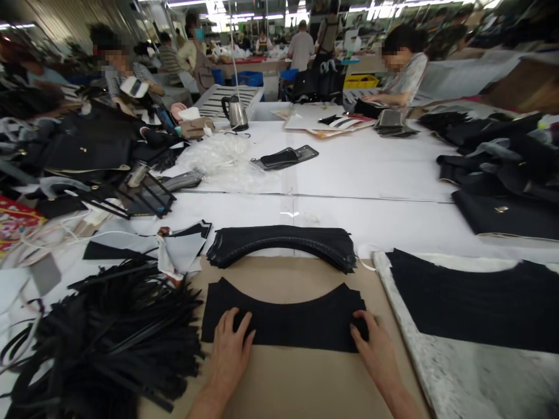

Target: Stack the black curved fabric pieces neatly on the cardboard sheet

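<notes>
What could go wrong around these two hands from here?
The flat black fabric-like panel with a concave edge might shift or wrinkle, since the left hand and right hand touch it only toward its ends. The loose heap of thin black strips lies close to the left hand, so one might snag.

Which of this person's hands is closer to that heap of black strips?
The left. The left hand rests on the left end of the black panel, just right of the heap of black strips; the right hand touches the panel's right end, farther away.
</notes>
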`<action>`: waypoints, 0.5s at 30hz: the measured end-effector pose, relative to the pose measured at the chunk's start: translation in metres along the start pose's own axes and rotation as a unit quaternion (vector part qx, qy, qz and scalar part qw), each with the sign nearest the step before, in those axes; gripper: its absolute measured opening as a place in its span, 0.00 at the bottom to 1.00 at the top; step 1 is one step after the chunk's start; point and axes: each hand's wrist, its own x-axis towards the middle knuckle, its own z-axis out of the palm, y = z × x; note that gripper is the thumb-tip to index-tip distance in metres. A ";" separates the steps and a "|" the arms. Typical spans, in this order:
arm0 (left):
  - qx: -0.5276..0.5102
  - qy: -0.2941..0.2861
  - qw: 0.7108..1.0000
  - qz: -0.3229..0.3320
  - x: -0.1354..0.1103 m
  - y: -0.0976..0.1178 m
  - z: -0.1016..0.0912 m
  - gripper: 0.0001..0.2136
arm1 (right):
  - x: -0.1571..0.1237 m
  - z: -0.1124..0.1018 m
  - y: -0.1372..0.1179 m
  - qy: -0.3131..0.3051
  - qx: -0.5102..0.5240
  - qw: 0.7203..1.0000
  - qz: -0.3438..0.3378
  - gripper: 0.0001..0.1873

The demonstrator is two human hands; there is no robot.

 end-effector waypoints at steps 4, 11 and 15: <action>0.011 0.003 1.000 0.002 -0.005 -0.001 0.005 0.17 | -0.006 -0.007 -0.003 0.057 -0.025 0.998 -0.002 0.20; 0.019 -0.005 1.000 -0.018 -0.007 0.006 -0.006 0.16 | -0.018 -0.003 0.010 0.034 -0.070 0.989 -0.122 0.22; 0.002 0.020 0.999 -0.033 -0.001 0.007 -0.013 0.15 | -0.017 -0.016 0.021 0.068 -0.008 0.988 -0.136 0.21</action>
